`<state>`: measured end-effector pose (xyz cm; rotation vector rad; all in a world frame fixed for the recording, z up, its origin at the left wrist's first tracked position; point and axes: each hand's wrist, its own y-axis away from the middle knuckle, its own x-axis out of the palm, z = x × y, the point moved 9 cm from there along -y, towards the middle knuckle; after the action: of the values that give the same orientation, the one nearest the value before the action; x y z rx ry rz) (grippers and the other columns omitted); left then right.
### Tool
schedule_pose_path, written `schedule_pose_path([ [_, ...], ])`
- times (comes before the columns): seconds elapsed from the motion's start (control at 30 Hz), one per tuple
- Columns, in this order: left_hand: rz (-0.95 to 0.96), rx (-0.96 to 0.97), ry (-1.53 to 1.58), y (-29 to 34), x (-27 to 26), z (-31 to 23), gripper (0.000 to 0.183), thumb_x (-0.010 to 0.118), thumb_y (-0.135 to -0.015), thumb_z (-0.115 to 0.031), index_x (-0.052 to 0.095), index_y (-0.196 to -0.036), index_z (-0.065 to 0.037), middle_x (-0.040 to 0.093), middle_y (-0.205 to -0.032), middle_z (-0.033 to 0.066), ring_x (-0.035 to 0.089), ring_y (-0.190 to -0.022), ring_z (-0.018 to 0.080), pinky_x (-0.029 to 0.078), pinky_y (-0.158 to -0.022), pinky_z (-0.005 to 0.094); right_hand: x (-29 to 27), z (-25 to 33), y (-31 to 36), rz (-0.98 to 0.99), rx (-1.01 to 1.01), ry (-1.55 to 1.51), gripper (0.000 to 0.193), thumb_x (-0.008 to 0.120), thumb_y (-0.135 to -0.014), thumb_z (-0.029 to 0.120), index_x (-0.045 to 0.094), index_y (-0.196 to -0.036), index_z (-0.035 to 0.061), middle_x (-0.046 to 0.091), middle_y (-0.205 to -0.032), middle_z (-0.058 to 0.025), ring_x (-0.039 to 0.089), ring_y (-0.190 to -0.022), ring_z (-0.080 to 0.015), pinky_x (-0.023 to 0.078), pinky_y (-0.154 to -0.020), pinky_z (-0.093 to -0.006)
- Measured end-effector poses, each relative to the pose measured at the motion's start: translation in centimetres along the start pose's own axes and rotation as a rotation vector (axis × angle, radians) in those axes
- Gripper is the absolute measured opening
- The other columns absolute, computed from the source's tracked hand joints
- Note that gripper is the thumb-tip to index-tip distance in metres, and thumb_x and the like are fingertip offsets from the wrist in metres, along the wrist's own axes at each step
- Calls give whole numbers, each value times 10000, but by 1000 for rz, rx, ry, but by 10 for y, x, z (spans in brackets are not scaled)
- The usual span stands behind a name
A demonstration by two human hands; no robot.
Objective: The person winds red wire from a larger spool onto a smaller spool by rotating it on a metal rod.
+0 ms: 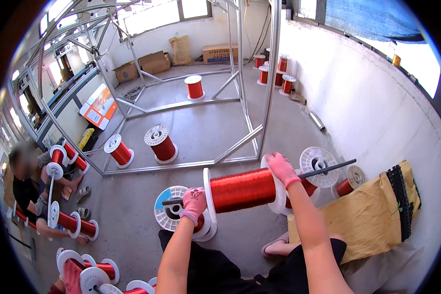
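A large spool of red enamelled wire (242,190) with white flanges lies on its side in front of me, a dark rod (328,168) sticking out beyond both ends. My left hand (194,202), in a pink glove, is closed around the rod beside the left flange. The pink-gloved right hand (281,169) grips the top of the right flange, its fingertips partly hidden. Below the left hand stands another wire spool (167,208) with a blue label on its flange. More upright spools (318,164) stand under the rod's right end, partly covered by the held spool.
A metal frame (181,165) stands ahead, with wire spools (161,144) inside it. Brown wrapping (360,215) lies at my right by the white wall. To the left a co-worker (27,181) sits among spools; another person's gloved hand (72,277) shows lower left.
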<state>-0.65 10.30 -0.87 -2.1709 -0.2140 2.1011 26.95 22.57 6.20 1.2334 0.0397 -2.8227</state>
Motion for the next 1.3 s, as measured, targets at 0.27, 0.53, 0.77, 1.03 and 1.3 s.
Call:
schedule_pose_path([
  [0.27, 118, 1, -22, -8, 28, 11, 174, 523, -766, -172, 680, -777, -99, 662, -767, 106, 644, -775, 275, 515, -670, 363, 111, -174, 207, 51, -225, 757, 434, 520, -850, 196, 456, -1218, -26, 468, -1208, -225, 470, -1105, -360, 415, -897, -410],
  [0.53, 149, -17, -31, -3, 19, 4, 182, 535, -753, -199, 677, -786, -90, 671, -820, 115, 644, -786, 298, 519, -660, 388, 106, -203, 179, -74, -172, 185, 410, 484, -887, 291, 503, -1147, -26, 562, -1124, -210, 546, -1013, -355, 443, -854, -410],
  [0.77, 121, -17, -37, -6, 12, 3, 177, 537, -750, -202, 676, -777, -94, 670, -815, 116, 644, -779, 297, 518, -654, 392, 88, -184, 202, -11, 119, 69, 355, 475, -893, 307, 570, -1058, 7, 600, -1040, -201, 570, -976, -346, 450, -822, -413],
  [1.03, 62, -4, -49, -4, 7, 1, 173, 524, -757, -194, 670, -755, -101, 667, -789, 104, 639, -762, 287, 514, -626, 380, -43, -54, 121, -345, -207, -457, 373, 451, -936, 253, 520, -1176, -23, 601, -1084, -186, 586, -1002, -262, 441, -846, -344],
  [1.3, 65, -21, -20, -6, 15, 5, 121, 580, -719, -195, 665, -741, -111, 667, -787, 90, 641, -753, 263, 505, -640, 368, -6, 26, -13, 25, 11, 232, 588, 482, -865, 464, 491, -1133, -59, 597, -1036, -253, 569, -969, -408, 428, -870, -438],
])
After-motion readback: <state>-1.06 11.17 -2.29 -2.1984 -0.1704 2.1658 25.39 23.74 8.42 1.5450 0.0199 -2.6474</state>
